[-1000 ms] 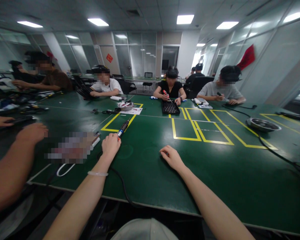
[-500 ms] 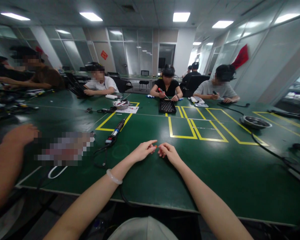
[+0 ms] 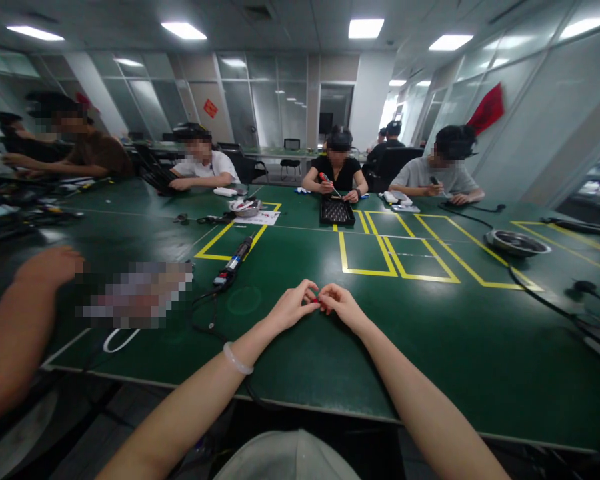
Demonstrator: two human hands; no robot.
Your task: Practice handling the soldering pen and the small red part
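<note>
My left hand (image 3: 295,305), with a pale bangle (image 3: 238,358) on its wrist, meets my right hand (image 3: 343,305) above the green table. Fingertips of both are pinched together around a small red piece (image 3: 315,301). The fingers cover most of it, so its kind cannot be made out. Left of my hands lies a black and silver tool (image 3: 234,261) with a blue band and a dark cable (image 3: 213,310).
A co-worker's arm (image 3: 45,293) rests at the left beside a blurred-out flat item (image 3: 140,293). Yellow tape (image 3: 370,272) marks the green table (image 3: 430,353). A black tray (image 3: 337,212) and a round metal part (image 3: 517,243) stand farther off. Several people sit opposite.
My hands have come together at the fingertips. The left fingers, stretched out before, are now curled. The small piece looked orange in the left fingers and now shows red between both hands.
</note>
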